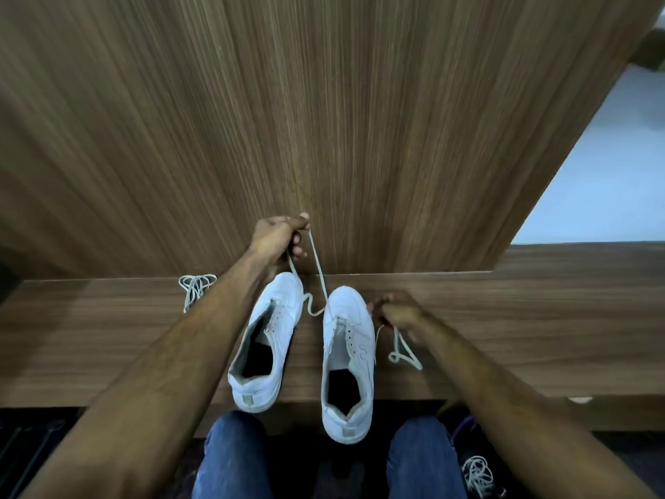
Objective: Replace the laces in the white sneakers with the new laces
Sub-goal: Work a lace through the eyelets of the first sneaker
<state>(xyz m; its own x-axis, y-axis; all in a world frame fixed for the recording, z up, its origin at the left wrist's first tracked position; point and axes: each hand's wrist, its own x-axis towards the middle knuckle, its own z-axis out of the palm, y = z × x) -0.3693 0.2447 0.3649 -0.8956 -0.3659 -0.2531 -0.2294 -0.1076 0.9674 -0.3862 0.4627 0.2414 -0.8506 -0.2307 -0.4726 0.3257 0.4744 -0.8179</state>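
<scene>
Two white sneakers stand side by side on a wooden ledge (108, 336), toes away from me. The left sneaker (268, 340) has no lace in it. A pale lace (318, 268) runs from the front eyelets of the right sneaker (347, 358) up to my left hand (279, 239), which pinches it raised above the toes. My right hand (397, 311) grips the lace's other end (405, 349) just right of the right sneaker; that end hangs in a loop onto the ledge.
A bundled lace (196, 288) lies on the ledge left of my left forearm. Another tangled lace (478, 475) lies on the dark floor by my right knee. A wood-panel wall (324, 102) rises straight behind the ledge. My knees in blue jeans sit below the ledge edge.
</scene>
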